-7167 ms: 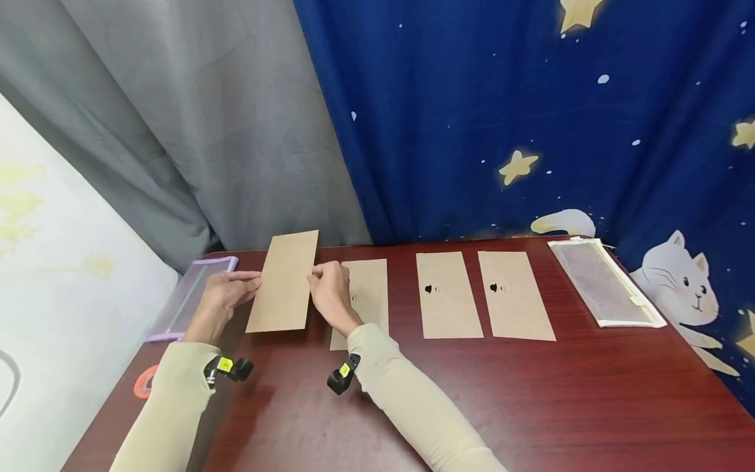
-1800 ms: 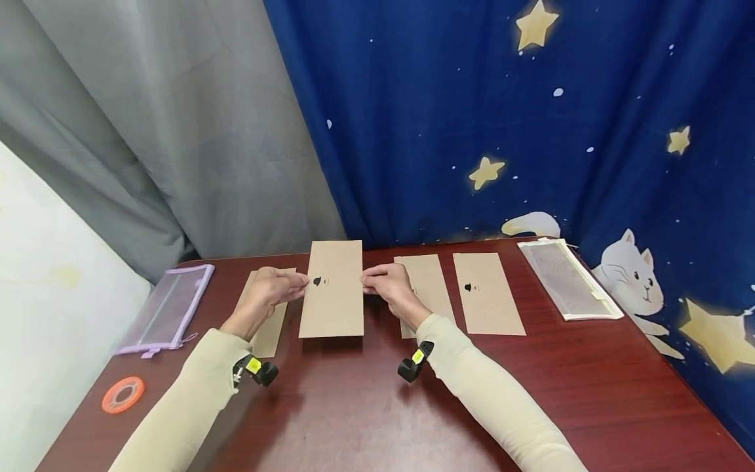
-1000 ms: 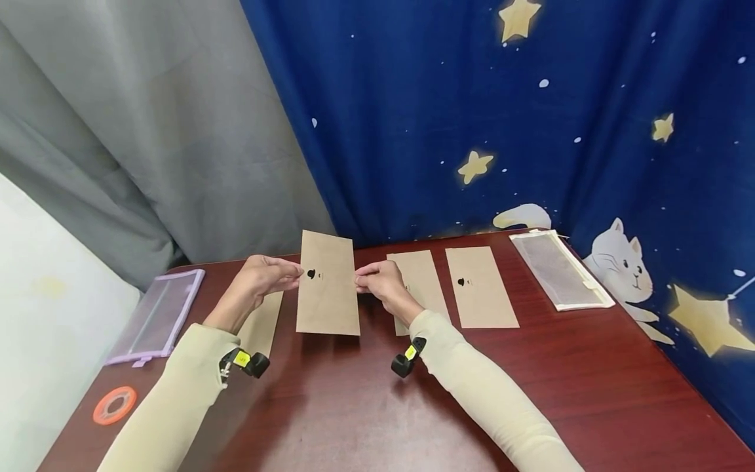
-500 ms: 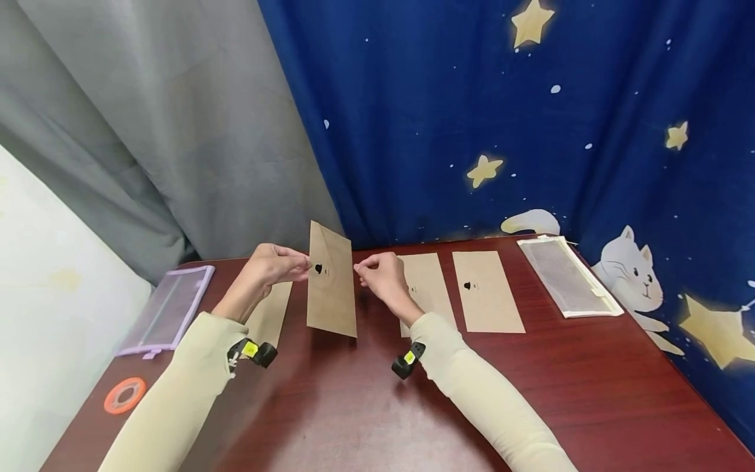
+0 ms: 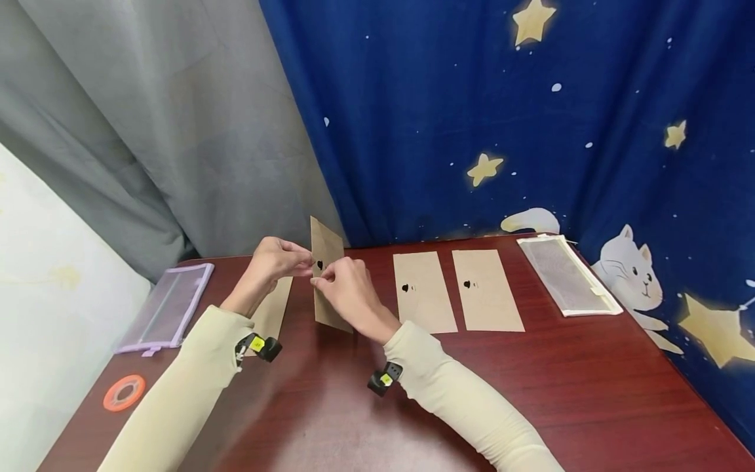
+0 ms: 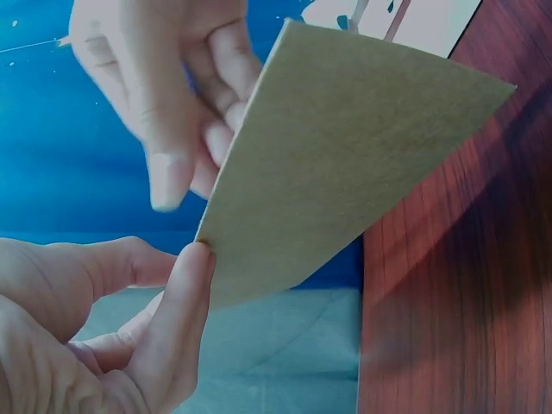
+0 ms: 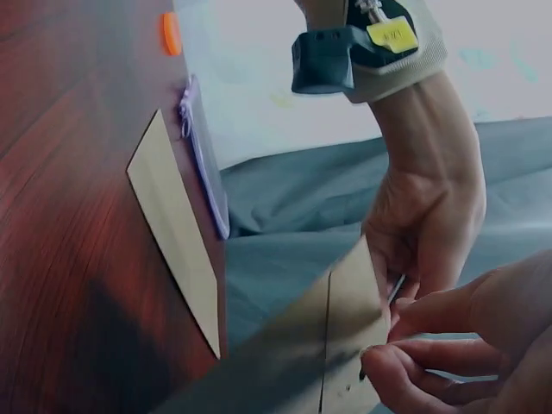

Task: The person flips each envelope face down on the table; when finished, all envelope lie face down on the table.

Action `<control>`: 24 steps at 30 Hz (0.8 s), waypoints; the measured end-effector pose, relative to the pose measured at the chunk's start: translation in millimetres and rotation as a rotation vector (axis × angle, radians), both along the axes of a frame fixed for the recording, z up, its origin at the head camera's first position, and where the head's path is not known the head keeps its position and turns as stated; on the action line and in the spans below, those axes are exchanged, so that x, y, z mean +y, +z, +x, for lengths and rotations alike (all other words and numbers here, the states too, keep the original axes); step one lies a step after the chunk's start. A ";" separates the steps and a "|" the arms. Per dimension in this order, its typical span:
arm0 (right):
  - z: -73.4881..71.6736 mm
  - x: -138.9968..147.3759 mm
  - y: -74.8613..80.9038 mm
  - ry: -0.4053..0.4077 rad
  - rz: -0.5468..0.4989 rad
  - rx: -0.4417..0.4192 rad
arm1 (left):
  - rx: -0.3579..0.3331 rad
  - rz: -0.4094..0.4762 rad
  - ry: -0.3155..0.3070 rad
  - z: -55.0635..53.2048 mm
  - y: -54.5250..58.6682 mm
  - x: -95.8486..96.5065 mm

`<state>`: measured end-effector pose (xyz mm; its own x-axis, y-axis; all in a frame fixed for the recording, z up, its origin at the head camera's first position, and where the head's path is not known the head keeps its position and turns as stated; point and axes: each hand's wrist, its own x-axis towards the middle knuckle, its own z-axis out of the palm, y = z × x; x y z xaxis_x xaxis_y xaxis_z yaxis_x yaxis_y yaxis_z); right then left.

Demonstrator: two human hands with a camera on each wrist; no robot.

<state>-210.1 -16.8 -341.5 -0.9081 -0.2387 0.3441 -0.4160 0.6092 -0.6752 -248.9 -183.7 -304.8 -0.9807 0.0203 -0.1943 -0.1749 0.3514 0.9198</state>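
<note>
A thin brown kraft-paper card [image 5: 326, 241] with a small black hat mark stands steeply tilted above the table; whether it has more than one layer is unclear. My left hand [image 5: 272, 265] pinches its left long edge between thumb and fingers. Against that same edge, my right hand [image 5: 352, 294] reaches across the printed face, covering much of it. In the left wrist view, the right hand's thumb is straight and apart from the plain back of the card [image 6: 354, 147]. Another brown card [image 5: 273, 316] lies beneath my left forearm.
Two more hat-marked cards [image 5: 423, 303] lie flat to the right. Beyond them is a white-edged mesh zip pouch [image 5: 569, 275]. On the left lie a purple-edged mesh pouch [image 5: 162, 311] and an orange ring [image 5: 124, 393]. Curtains hang behind the red-brown table [image 5: 590, 387].
Since half a second ago, my right hand has left the card's right edge and crossed leftward to its left edge. The card has turned more edge-on. Earlier it faced forward between both hands.
</note>
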 end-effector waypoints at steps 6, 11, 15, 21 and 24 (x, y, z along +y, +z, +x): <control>7.3 -11.1 5.2 -0.036 0.100 0.054 | 0.001 -0.093 0.018 0.1 0.3 3.4; 11.1 -18.7 10.7 -0.116 0.256 0.141 | -0.014 -0.096 0.042 -0.4 3.3 4.4; 13.0 -23.2 11.6 -0.158 0.345 0.206 | 0.004 -0.092 0.054 1.2 6.5 6.3; 10.7 -22.4 12.1 -0.205 0.383 0.234 | 0.028 -0.051 0.035 3.4 4.1 9.3; 6.4 -17.7 14.9 -0.224 0.360 0.208 | -0.012 0.059 0.016 1.6 -3.5 8.0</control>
<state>-203.7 -34.6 -326.7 -0.8714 -0.1827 0.4553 -0.3519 0.8794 -0.3207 -247.4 -175.8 -308.3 -0.9786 0.0163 -0.2051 -0.1915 0.2933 0.9367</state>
